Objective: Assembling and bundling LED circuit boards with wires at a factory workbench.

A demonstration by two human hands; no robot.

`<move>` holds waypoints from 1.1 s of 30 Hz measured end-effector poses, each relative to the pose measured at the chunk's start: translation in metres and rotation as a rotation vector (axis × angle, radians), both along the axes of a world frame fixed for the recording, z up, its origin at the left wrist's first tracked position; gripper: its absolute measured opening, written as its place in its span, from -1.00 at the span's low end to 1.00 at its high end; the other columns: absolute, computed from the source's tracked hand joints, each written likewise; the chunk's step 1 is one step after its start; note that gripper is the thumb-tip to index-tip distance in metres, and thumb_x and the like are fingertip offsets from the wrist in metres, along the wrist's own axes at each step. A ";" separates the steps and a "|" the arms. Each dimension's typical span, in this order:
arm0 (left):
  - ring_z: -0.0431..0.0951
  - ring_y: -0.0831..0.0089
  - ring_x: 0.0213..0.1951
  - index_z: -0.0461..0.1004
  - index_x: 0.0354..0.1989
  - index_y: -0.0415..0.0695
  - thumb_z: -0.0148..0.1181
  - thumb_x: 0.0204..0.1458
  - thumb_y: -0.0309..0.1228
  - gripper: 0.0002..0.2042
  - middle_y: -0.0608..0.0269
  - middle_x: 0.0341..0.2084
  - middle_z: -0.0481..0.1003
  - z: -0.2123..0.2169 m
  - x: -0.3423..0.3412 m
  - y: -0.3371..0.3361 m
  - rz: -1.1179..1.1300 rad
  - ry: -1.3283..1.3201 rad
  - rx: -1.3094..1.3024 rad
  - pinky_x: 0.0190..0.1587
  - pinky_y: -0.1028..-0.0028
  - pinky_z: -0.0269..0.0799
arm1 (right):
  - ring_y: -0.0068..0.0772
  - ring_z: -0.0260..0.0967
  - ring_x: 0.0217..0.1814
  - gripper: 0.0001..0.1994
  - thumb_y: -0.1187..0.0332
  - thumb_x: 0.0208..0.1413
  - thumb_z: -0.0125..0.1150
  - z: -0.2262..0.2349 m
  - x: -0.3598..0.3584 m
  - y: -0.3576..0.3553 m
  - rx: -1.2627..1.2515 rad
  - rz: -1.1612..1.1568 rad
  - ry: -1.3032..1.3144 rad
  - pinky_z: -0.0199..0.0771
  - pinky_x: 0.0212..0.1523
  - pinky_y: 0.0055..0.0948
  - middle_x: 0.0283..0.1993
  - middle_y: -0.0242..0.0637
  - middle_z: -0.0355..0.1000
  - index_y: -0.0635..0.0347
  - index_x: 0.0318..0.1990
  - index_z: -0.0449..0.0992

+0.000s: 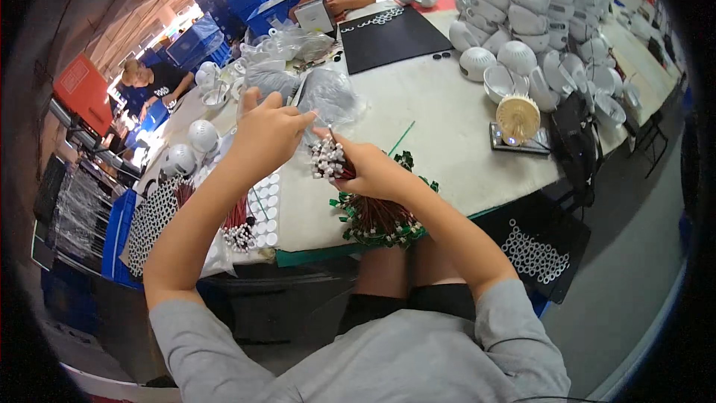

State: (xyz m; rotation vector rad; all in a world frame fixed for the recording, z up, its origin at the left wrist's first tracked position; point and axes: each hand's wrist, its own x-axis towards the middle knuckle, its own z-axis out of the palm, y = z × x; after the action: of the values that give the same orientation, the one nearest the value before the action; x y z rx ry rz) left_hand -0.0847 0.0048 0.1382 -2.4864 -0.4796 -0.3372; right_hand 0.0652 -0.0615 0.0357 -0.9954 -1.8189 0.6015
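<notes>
My right hand grips a bundle of red wires with white plug ends, held upright over the white table. My left hand hovers just left of it, thumb and fingers pinched at the top of the bundle on one thin wire end. Below my right wrist lies a heap of red wires with small green circuit boards at the table's near edge.
Another bunch of red wires lies by a tray of white round caps at left. Clear plastic bags, a black mat, stacked white domed housings and a small fan stand farther back. Two people work across the table.
</notes>
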 end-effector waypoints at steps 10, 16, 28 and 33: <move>0.35 0.37 -0.44 0.49 -0.35 0.09 0.01 -0.17 -0.36 -0.81 0.29 -0.68 0.42 -0.009 0.020 0.021 0.155 0.078 -0.150 -0.07 0.27 -0.01 | 0.03 0.26 -0.28 -0.29 0.51 -0.36 0.13 0.000 -0.015 0.001 0.095 -0.083 -0.189 0.27 -0.31 -0.21 -0.34 -0.02 0.29 0.04 0.08 0.00; 0.41 0.39 -0.52 0.53 -0.51 0.05 -0.04 -0.22 -0.34 -0.82 0.24 -0.69 0.44 -0.038 -0.002 0.026 0.106 0.017 -0.404 -0.22 0.36 0.02 | -0.11 0.35 -0.36 -0.33 0.56 -0.31 0.07 -0.008 0.000 -0.001 0.126 -0.229 0.314 0.31 -0.36 -0.41 -0.39 -0.10 0.35 0.08 0.06 -0.04; 0.38 0.34 -0.52 0.52 -0.49 -0.03 0.17 -0.29 -0.14 -0.75 0.18 -0.66 0.44 0.006 -0.005 -0.003 0.150 0.128 -0.446 -0.24 0.42 0.04 | -0.17 0.34 -0.30 -0.29 0.57 -0.34 0.10 -0.003 -0.002 0.001 0.097 -0.280 0.202 0.30 -0.28 -0.40 -0.32 -0.11 0.32 0.13 0.07 -0.07; 0.41 0.38 -0.48 0.50 -0.37 -0.01 0.18 -0.33 -0.08 -0.65 0.23 -0.64 0.45 -0.047 -0.005 0.016 0.174 0.113 -0.512 -0.24 0.42 0.04 | -0.53 0.28 -0.46 -0.27 0.68 -0.34 0.04 -0.008 0.020 -0.003 0.045 -0.197 0.637 0.37 -0.41 -0.56 -0.41 -0.32 0.24 0.17 0.09 -0.12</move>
State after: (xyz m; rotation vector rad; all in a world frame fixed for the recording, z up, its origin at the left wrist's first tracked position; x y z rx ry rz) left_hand -0.0899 0.0212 0.0910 -2.9024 -0.8113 0.0027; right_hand 0.0857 -0.0640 0.0276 -0.8173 -1.1549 0.6590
